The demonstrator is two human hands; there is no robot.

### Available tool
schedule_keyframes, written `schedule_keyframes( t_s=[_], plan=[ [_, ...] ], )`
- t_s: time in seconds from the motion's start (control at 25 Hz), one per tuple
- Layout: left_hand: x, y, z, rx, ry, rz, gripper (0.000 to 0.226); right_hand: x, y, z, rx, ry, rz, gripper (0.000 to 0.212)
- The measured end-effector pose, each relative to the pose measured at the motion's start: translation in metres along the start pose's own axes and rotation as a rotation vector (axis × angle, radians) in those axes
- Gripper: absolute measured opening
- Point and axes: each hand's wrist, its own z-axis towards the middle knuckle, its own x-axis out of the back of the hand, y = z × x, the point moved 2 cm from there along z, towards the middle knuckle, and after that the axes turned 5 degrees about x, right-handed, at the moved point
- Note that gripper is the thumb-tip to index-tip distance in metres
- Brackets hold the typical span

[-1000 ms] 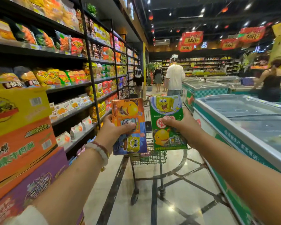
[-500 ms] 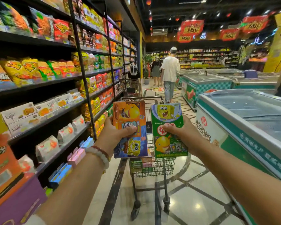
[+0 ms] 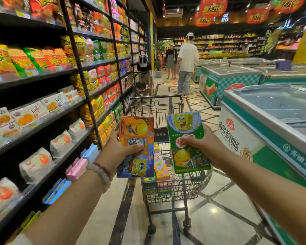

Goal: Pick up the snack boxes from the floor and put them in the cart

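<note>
The left hand [image 3: 120, 147] grips an orange-and-blue snack box [image 3: 136, 147], thumb across its front, and the right hand [image 3: 204, 145] grips a green snack box [image 3: 187, 142] the same way. Both boxes stand upright, long axis vertical, printed faces toward the camera, held side by side just above the near end of the wire shopping cart [image 3: 168, 190].

Each box shows the SpongeBob cartoon figure and a round yellow character: on the orange one SpongeBob sits at the bottom, on the green one at the top (the Chinese lettering on both is partly under the thumbs and too blurred to read). More small colourful boxes [image 3: 161, 168] lie in the cart's basket.

To the right, a chest freezer [image 3: 265, 121] carries large dark Chinese characters on its white end panel. Red banners [image 3: 212, 7] with yellow characters hang overhead.
</note>
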Motion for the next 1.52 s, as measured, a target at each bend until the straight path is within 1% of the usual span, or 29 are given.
schedule_keyframes(
  t_s=[0.16, 0.32, 0.44, 0.52, 0.56, 0.6, 0.68, 0.72, 0.76, 0.84, 0.92, 1.04, 1.08, 1.12, 1.2, 1.24, 1.32, 1.36, 1.4, 1.44, 1.52],
  plan=[
    [-0.005, -0.031, 0.07, 0.072, 0.054, -0.022, 0.081, 0.016, 0.043, 0.075, -0.043, -0.05, 0.029, 0.073],
    [-0.016, -0.07, 0.138, 0.157, 0.08, -0.031, 0.096, 0.034, 0.096, 0.149, -0.103, -0.101, 0.05, 0.072],
    [-0.017, -0.106, 0.182, 0.244, 0.12, -0.044, 0.11, 0.034, 0.146, 0.193, -0.182, -0.122, 0.053, 0.078],
    [-0.016, -0.128, 0.207, 0.309, 0.138, -0.053, 0.111, 0.032, 0.178, 0.217, -0.245, -0.128, 0.057, 0.074],
    [-0.015, -0.138, 0.22, 0.341, 0.147, -0.056, 0.108, 0.03, 0.193, 0.229, -0.279, -0.131, 0.06, 0.073],
    [-0.015, -0.15, 0.235, 0.369, 0.148, -0.065, 0.099, 0.028, 0.207, 0.241, -0.312, -0.134, 0.063, 0.073],
    [-0.013, -0.173, 0.268, 0.421, 0.156, -0.08, 0.068, 0.024, 0.24, 0.262, -0.377, -0.119, 0.056, 0.073],
    [-0.013, -0.183, 0.284, 0.447, 0.163, -0.091, 0.056, 0.023, 0.254, 0.27, -0.405, -0.093, 0.048, 0.069],
    [-0.013, -0.195, 0.3, 0.465, 0.161, -0.108, 0.052, 0.021, 0.269, 0.277, -0.428, -0.07, 0.043, 0.064],
    [-0.017, -0.222, 0.328, 0.494, 0.172, -0.091, 0.053, 0.019, 0.302, 0.288, -0.488, -0.04, 0.033, 0.06],
    [-0.024, -0.246, 0.351, 0.502, 0.201, -0.034, 0.048, 0.017, 0.334, 0.297, -0.556, -0.013, 0.042, 0.064],
    [-0.035, -0.275, 0.381, 0.546, 0.217, 0.004, 0.048, 0.015, 0.379, 0.315, -0.652, 0.006, 0.097, 0.065],
    [-0.037, -0.283, 0.392, 0.564, 0.243, 0.045, 0.046, 0.013, 0.391, 0.324, -0.672, 0.001, 0.104, 0.064],
    [-0.039, -0.29, 0.402, 0.576, 0.298, 0.078, 0.042, 0.011, 0.404, 0.333, -0.69, 0.0, 0.117, 0.058],
    [-0.04, -0.303, 0.425, 0.602, 0.435, 0.156, 0.041, 0.004, 0.429, 0.354, -0.706, 0.007, 0.121, 0.035],
    [-0.04, -0.309, 0.436, 0.622, 0.483, 0.233, 0.042, -0.001, 0.442, 0.363, -0.718, 0.019, 0.107, 0.026],
    [-0.039, -0.324, 0.454, 0.655, 0.515, 0.378, 0.042, -0.009, 0.473, 0.377, -0.738, 0.032, 0.078, 0.023],
    [-0.038, -0.331, 0.463, 0.663, 0.519, 0.408, 0.039, -0.013, 0.485, 0.382, -0.746, 0.037, 0.051, 0.027],
    [-0.037, -0.34, 0.471, 0.666, 0.512, 0.432, 0.034, -0.015, 0.498, 0.387, -0.758, 0.04, 0.007, 0.039],
    [-0.036, -0.348, 0.48, 0.656, 0.497, 0.482, 0.032, -0.017, 0.514, 0.391, -0.775, 0.035, -0.033, 0.056],
    [-0.036, -0.361, 0.493, 0.633, 0.443, 0.65, 0.038, -0.017, 0.544, 0.396, -0.809, 0.031, -0.062, 0.092]
  ],
)
